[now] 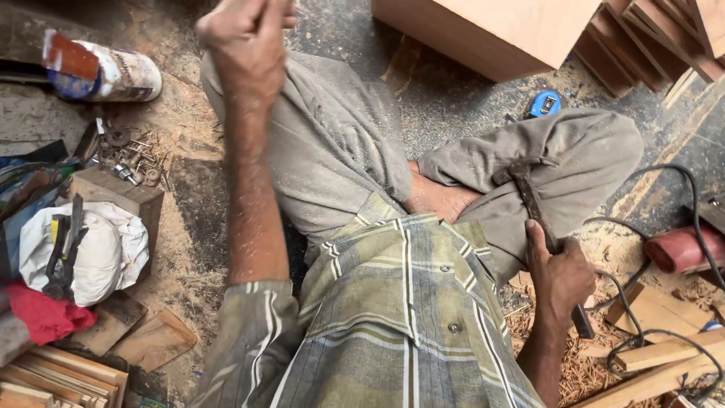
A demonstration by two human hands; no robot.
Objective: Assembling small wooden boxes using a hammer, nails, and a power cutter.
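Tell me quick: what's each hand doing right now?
Left hand: raised, closed in a fist; contents cannot be told.
Right hand: closed around the handle of a hammer resting on the knee.

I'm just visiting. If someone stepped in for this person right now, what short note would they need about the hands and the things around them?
Right hand: closed around the handle of a hammer, whose head rests on the right knee.
Left hand: raised in a fist near the top of the view; what it holds, if anything, cannot be seen.
Nearby: a blue tape measure on the floor past the knees, wooden boxes beyond it, a red power tool with black cable to the right, loose screws and nails to the left.
Done and left: no workpiece lies at the hands, so neither can be judged.
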